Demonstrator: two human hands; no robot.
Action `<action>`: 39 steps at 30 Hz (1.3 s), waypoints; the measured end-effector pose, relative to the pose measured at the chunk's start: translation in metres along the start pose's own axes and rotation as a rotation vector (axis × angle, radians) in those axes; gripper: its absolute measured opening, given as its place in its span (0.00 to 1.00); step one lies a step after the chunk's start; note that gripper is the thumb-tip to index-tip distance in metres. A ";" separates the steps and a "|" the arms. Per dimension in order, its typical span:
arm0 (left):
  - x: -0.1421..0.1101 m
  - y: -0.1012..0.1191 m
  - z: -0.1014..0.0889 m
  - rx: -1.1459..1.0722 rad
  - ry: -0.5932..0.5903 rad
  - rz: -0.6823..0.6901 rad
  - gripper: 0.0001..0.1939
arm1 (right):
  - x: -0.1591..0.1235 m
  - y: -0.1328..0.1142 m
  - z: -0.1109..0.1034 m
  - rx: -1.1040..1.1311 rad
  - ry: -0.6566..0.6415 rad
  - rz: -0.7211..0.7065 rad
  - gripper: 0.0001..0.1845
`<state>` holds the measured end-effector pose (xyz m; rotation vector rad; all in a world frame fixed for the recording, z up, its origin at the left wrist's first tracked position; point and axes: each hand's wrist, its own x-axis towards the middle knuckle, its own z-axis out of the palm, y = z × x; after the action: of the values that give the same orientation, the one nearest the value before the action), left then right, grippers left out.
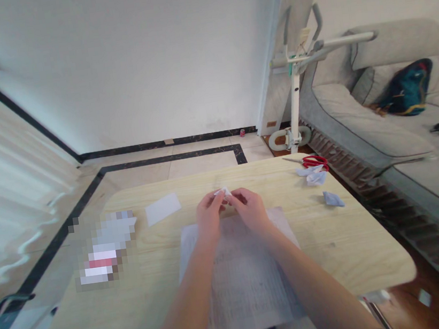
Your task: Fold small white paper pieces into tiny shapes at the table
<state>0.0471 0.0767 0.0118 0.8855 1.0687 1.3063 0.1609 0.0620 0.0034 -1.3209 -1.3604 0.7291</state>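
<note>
Between the fingertips of both hands is a small piece of folded white paper (223, 191), partly hidden by the fingers. My left hand (209, 206) pinches it from the left, and my right hand (247, 201) pinches it from the right. Under my wrists and forearms lies a large printed sheet (250, 274), flat on the wooden table (343, 245). Left of my hands rests a blank white slip of paper (163, 208).
Red-handled scissors (314, 161) lie at the far right beside crumpled paper pieces (313, 175). Nearer is a small folded bluish paper (333, 199). A pixelated item (110, 241) lies at the table's left. White exercise equipment (294, 95) and a grey sofa (375, 117) stand beyond.
</note>
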 end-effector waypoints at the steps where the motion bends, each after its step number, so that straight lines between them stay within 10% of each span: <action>1: 0.000 0.000 0.000 -0.015 -0.005 -0.007 0.15 | 0.000 0.000 0.000 0.003 0.003 -0.006 0.11; 39: 0.001 -0.002 0.001 0.014 0.026 0.039 0.18 | 0.000 0.002 -0.002 -0.219 0.018 -0.203 0.01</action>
<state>0.0481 0.0777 0.0104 0.9059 1.0869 1.3470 0.1640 0.0622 0.0019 -1.3302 -1.5679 0.4392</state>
